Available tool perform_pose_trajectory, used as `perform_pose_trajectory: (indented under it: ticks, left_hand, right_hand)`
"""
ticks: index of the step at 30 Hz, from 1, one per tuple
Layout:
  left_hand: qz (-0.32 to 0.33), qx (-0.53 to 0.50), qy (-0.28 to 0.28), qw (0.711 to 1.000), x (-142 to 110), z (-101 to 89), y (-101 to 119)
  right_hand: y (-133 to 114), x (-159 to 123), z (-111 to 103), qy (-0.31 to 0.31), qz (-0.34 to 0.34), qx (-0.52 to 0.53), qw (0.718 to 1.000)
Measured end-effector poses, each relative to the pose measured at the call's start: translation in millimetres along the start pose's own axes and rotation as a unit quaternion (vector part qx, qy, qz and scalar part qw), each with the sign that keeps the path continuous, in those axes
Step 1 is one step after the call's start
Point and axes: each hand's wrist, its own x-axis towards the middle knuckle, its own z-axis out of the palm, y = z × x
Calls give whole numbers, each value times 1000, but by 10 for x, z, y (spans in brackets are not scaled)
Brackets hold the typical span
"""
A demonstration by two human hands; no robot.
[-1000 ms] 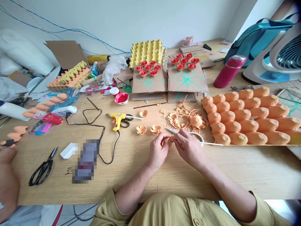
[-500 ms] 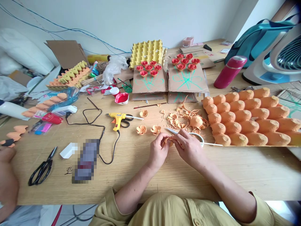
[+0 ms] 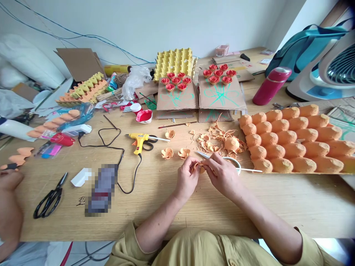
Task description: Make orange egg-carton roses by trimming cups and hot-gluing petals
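My left hand [image 3: 188, 174] and my right hand [image 3: 222, 172] meet above the wooden table, pinching a small orange egg-carton flower [image 3: 197, 167] between their fingertips. Most of that piece is hidden by the fingers. Just behind the hands lie white-handled scissors [image 3: 235, 162], partly covered by my right hand. Beyond my left hand sit three cut orange flower cups, one of them the nearest cup [image 3: 183, 153]. Scraps of orange carton [image 3: 215, 138] are heaped past the scissors. To the right rests a large orange egg tray [image 3: 285, 138], bumps upward.
A yellow glue gun [image 3: 141, 142] with its black cord lies left of centre. Black scissors [image 3: 51, 197] are at the near left, close to another person's arm [image 3: 9, 207]. Cardboard panels [image 3: 177, 99] with red flowers stand behind; a pink bottle [image 3: 271, 85] and fan [image 3: 318, 81] are at right.
My fingers shift only slightly around the orange flower piece, while both hands stay in nearly the same place. The other things on the table have not moved.
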Motion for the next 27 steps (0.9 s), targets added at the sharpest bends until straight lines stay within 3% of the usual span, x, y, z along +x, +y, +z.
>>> perform_pose_trajectory:
  ticks: [6, 13, 22, 27]
  left_hand:
    - [-12, -4, -13, 1000, 15, -16, 14]
    - [-6, -48, 27, 998, 9, 23, 79]
    - [-17, -19, 8, 1000, 21, 30, 65]
    - [12, 53, 0, 999, 24, -3, 91]
  right_hand:
    - [7, -3, -11, -10, -36, -39, 999]
    - [6, 9, 16, 12, 13, 44, 999]
    - [3, -16, 18, 7, -51, -83, 995]
    - [3, 0, 20, -9, 29, 18, 999]
